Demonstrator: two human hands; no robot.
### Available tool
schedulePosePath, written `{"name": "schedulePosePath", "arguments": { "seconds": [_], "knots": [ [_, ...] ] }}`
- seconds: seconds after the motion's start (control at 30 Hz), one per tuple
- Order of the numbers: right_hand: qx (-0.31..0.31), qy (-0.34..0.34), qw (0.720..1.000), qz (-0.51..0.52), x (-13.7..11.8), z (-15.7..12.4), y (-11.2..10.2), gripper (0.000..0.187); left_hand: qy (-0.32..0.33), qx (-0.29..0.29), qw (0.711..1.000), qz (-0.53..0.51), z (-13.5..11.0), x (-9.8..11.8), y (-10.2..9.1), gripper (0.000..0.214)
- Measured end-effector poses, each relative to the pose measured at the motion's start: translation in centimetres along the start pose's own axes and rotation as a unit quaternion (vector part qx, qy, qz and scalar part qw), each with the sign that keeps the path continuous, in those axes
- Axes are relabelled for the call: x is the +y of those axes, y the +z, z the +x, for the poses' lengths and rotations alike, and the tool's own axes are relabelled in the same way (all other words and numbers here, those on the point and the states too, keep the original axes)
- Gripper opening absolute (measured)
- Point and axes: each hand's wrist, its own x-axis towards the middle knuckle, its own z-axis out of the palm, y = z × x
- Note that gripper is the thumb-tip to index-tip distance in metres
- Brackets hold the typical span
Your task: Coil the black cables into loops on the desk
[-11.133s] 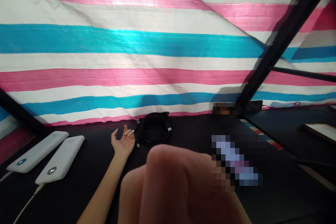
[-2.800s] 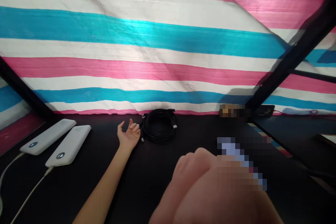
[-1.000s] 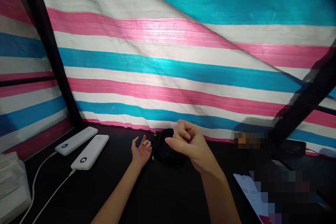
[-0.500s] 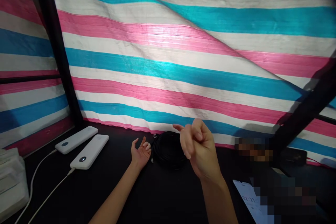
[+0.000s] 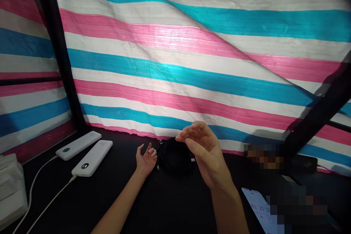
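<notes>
Resting palm up on the black tabletop, my left hand (image 5: 146, 159) has loosely bent fingers that stand apart, and nothing lies in it. Just right of it is a coil of black cable (image 5: 174, 157) with light connector ends. My right hand (image 5: 204, 151) is raised in front of the coil's right side and hides part of it. Its fingers are stretched and gently curved, the thumb is apart from them, and no object shows between them.
Two white power banks (image 5: 92, 158) with white cables lie at the left. A white bundle (image 5: 11, 192) sits at the left edge. A phone with a timer (image 5: 257, 206) lies at the right, near blurred-out items. Striped sheeting (image 5: 164, 91) hangs behind, between dark frame poles.
My right hand has turned and its curled fingers have straightened, with the thumb now showing apart. My left hand keeps its pose on the table.
</notes>
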Motion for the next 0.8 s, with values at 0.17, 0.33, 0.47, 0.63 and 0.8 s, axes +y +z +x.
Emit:
{"name": "schedulePosePath", "arguments": {
  "seconds": [0.17,0.33,0.47,0.63,0.8],
  "knots": [
    [0.004,0.002,0.999,0.040,-0.10,-0.14,0.26,0.018,0.002,0.001,1.000,-0.002,0.18,0.08,-0.22,0.023],
    [0.027,-0.005,0.999,0.041,-0.23,-0.18,0.54,0.025,0.001,0.005,1.000,0.002,0.07,0.08,-0.06,0.023],
    [0.036,-0.030,0.998,0.032,-0.32,-0.18,0.46,0.031,0.001,0.004,1.000,0.003,0.00,0.05,0.00,0.023],
    [0.031,-0.045,0.996,0.067,-0.52,-0.28,0.38,0.033,0.001,0.004,1.000,0.005,0.09,0.06,-0.09,0.024],
    [0.031,-0.047,0.995,0.086,-0.81,-0.45,0.29,0.036,-0.001,0.001,1.000,0.009,0.20,0.10,-0.23,0.023]
  ]
}}
